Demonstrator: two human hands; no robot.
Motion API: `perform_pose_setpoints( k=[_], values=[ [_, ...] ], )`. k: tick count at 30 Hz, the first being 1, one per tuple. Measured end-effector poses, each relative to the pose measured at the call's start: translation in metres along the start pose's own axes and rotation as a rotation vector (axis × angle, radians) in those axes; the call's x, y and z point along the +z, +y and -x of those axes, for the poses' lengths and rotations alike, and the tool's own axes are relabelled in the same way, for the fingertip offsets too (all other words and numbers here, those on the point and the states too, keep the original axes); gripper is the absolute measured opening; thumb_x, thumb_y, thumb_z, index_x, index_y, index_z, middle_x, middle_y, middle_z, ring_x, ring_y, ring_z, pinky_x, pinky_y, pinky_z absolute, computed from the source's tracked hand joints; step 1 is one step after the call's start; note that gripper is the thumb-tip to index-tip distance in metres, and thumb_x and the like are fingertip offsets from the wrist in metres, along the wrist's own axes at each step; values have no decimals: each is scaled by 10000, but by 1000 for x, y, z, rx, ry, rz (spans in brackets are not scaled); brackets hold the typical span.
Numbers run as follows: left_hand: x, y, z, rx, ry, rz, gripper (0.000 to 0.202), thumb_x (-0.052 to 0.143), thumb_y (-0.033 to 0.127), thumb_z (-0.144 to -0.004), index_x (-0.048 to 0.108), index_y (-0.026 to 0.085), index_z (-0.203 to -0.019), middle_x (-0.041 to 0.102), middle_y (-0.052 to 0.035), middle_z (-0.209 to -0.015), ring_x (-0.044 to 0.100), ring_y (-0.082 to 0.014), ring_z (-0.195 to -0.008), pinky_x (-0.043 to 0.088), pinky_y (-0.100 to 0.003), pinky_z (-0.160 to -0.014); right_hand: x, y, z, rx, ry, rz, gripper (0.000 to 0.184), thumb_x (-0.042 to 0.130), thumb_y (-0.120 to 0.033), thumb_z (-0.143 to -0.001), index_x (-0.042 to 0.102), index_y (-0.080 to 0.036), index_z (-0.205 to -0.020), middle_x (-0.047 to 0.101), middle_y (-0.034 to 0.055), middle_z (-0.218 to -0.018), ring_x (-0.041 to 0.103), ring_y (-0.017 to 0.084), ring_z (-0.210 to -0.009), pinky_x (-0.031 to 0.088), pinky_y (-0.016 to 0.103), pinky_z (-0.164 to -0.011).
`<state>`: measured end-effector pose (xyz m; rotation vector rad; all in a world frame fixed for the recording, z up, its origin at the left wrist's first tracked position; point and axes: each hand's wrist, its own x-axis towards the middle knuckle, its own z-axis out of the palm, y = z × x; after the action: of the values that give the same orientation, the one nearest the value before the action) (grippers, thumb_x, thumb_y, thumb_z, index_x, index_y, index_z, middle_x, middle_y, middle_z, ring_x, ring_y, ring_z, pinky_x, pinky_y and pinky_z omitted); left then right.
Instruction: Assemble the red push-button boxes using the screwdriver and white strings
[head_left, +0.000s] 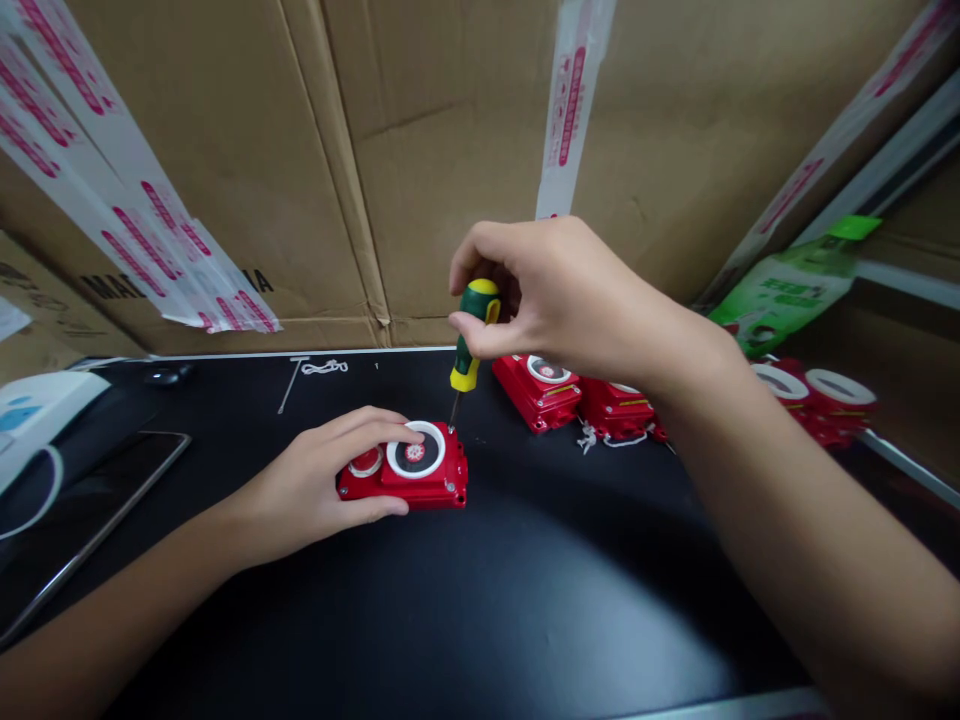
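A red boxy device [442, 487] with a white ring round a dark disc lies face up on the black table. My left hand [330, 475] grips its left part, thumb along the near side and fingers over the top by the ring. In my right hand [540, 285] is a screwdriver [466, 365] with a green and yellow handle, pinched between thumb and fingers. The screwdriver stands nearly upright, and its tip meets a screw at the device's far right corner.
More red devices [536, 395] stand at the back right, with white string [587, 438] beside them. A green-labelled bottle [795, 285] leans behind them. A tablet-like dark panel [97, 510] lies at left. A large cardboard box [450, 160] walls off the back of the black table [480, 610].
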<state>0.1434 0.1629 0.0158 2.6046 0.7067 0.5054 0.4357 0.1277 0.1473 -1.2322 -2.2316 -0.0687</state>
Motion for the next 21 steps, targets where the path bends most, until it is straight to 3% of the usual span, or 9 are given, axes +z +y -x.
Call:
perform_pose_setpoints(
  k=[5,12,21],
  values=[
    [0,-2,1,11,5,1,573,813,531,-894,645,314,-1397,656,-84,-1445,697,-280,-1263,592,-368,-1072,-3,0,3,1,-27,-119,186,729,-196,-837,677,-256,-1006,710,-7,-851,626,181,-732,493,341,-670],
    [0,-2,1,30,-2,0,573,806,519,-910,611,314,-1409,640,-75,-1461,686,-260,-1278,579,-355,-1086,-12,-10,6,-42,-147,-302,428,635,-1,-745,706,-234,-1096,749,11,-1038,671,188,-853,555,315,-724],
    [-1,-2,0,27,-8,3,565,803,517,-913,610,303,-1399,637,-93,-1459,687,-276,-1275,586,-388,-1079,-20,-13,8,-30,-142,-451,442,643,23,-769,697,-185,-1155,735,2,-1061,660,135,-851,527,255,-662]
  ],
)
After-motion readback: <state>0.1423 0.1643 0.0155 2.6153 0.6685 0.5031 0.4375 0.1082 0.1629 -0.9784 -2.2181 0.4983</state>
